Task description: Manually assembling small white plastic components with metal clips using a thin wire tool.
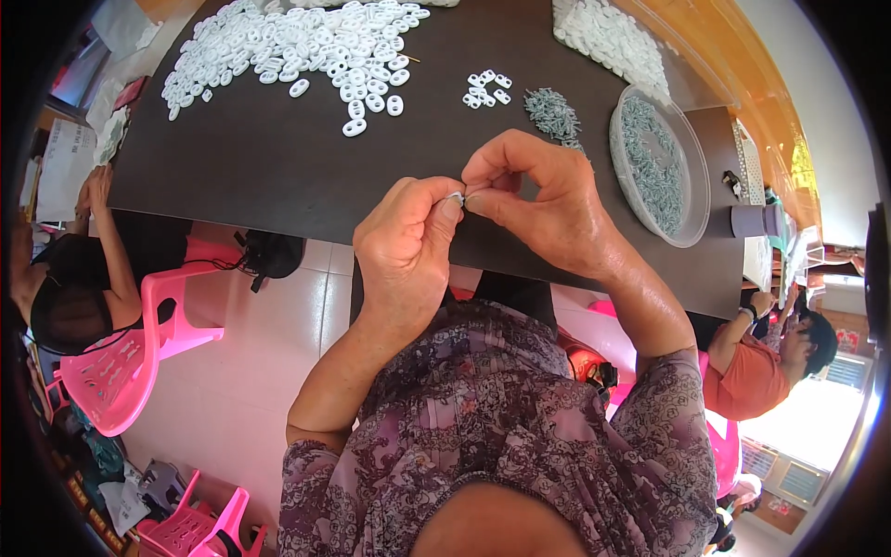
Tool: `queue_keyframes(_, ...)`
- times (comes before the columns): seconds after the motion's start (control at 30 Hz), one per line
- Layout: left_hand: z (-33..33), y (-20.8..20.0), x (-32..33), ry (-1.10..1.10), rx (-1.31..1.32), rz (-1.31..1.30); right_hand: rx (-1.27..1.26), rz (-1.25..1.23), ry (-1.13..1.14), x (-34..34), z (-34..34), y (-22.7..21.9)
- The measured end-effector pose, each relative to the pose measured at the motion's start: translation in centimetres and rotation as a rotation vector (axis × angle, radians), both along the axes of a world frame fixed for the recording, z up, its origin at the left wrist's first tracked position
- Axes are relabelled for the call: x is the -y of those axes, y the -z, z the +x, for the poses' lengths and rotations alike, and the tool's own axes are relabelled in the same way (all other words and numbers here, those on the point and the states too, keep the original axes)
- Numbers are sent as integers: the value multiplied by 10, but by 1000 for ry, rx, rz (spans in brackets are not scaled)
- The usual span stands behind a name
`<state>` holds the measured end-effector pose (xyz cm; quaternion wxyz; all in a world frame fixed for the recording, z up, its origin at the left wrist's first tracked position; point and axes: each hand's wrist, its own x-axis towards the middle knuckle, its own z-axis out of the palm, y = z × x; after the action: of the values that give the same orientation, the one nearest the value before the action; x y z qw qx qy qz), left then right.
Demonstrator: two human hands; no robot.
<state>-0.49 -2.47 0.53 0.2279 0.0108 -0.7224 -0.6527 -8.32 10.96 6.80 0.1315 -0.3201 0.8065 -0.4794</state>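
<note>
Dark brown and smooth, the bench [232, 181] runs across the upper part of the view, its near edge curving in front of the person. Just over that edge, between the two hands, is a small white piece [456, 198], mostly covered by fingertips. The left hand [404, 246] has its grip closed on it, thumb and forefinger pinching. The right hand [548, 209] brings thumb and forefinger to the piece's right side; whether that grip is closed on it, or on something tiny beside it, I cannot tell.

Beyond the hands, a small cluster of white pieces [486, 91] lies on the bench, with a loose heap of slim grey parts [553, 115] just to its right. Farther right stands a round clear tub [696, 215] holding many more grey parts. A broad spread of white ovals [306, 46], each with two holes, fills the far left, and a clear container at the far right holds a mass of white pieces [613, 42].

Out past the bench, a pink chair [111, 381] stands on the pale tiled floor [278, 343] at left, near a person in a dark top [79, 292]. Toward the right rim sits a person in orange [750, 382].
</note>
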Motion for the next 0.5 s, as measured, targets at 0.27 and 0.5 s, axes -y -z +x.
queue_keyframes(0.27,-1,-6,-3,-55,34,112,99,-57,96,6,4,6)
queue_keyframes(0.5,0,-6,1,-26,87,344,71,-108,134,13,7,10)
